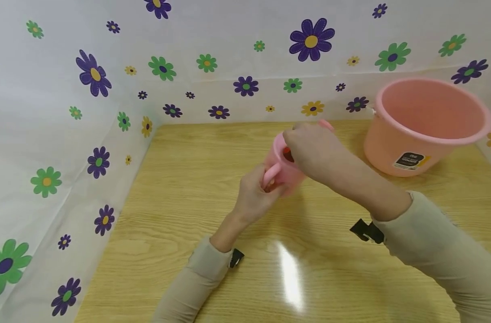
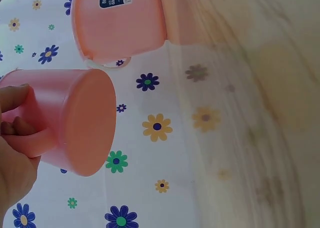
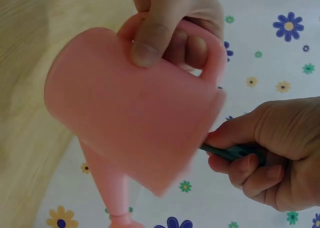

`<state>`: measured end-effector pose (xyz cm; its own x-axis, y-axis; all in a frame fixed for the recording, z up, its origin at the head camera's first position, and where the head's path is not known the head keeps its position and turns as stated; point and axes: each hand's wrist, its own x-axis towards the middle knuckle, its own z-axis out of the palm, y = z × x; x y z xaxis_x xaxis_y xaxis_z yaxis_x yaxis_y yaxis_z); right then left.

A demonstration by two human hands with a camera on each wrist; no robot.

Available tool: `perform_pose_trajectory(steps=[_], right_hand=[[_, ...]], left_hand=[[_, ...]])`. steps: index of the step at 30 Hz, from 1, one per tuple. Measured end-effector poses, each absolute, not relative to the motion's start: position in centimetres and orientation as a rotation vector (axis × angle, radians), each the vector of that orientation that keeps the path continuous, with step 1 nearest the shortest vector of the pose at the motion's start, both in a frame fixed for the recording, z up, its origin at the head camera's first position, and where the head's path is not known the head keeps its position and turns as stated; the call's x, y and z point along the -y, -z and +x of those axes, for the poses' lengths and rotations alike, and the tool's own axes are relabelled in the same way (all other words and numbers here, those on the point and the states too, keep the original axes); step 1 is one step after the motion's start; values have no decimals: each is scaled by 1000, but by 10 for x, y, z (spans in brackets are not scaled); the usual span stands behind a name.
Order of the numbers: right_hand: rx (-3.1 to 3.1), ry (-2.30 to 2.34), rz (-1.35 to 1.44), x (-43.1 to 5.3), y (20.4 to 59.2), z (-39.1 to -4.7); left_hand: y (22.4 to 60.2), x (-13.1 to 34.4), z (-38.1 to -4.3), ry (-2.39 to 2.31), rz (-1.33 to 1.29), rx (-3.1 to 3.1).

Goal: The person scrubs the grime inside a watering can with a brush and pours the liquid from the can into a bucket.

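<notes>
A pink watering can is held up over the table, tilted, with its spout pointing away. My left hand grips its side handle, and the thumb lies against the can's wall in the right wrist view. My right hand is at the can's mouth, fingers curled round a dark green handle. The far end of that tool is inside the can, so its kind is hidden. Something red shows just inside the rim in the head view. The left wrist view shows the can's flat base.
A pink bucket with a black label stands at the back right of the wood-grain table. A white flower-printed sheet rises behind the table and along its left side.
</notes>
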<state>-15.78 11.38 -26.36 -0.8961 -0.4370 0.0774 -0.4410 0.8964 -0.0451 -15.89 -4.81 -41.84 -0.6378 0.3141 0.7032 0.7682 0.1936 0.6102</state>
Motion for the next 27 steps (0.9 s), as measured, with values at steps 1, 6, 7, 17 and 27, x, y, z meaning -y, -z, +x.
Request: perform_pose_trajectory(steps=[1, 6, 7, 17, 27], right_hand=[[2993, -109, 691, -114, 264, -158], [3025, -138, 641, -114, 248, -156], [3015, -132, 658, -113, 249, -156], [2980, -69, 677, -106, 247, -153], [3099, -134, 629, -107, 257, -159]], left_hand=[[419, 49, -159, 1436, -1014, 2050], [419, 52, -162, 1420, -1016, 2025], [418, 53, -162, 1414, -1021, 2011], [417, 53, -162, 1350, -993, 1969], [425, 57, -163, 1375, -984, 2016]])
